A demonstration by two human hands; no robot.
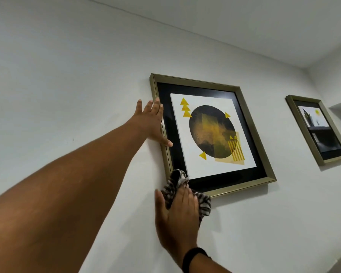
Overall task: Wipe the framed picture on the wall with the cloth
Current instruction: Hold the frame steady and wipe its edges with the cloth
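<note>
Your left hand [152,123] lies spread flat against the left rail of the square gold-framed abstract picture [211,133] on the white wall [67,75]. Your right hand [177,217], fingers together, presses the striped grey-and-white cloth [185,192] onto the frame's lower left corner, the bunched cloth running diagonally up-left.

A square framed picture [211,134] hangs flat on a white wall [67,75], seen at a slant from below. Its slim brass-coloured frame encloses a black mount and a white print bearing a dark circle brushed with gold, small yellow triangles and a striped yellow block. A crumpled cloth [180,181] with black-and-white zebra striping is pressed over the picture's lower left corner, covering frame and mount there and spilling below the bottom edge.
</note>
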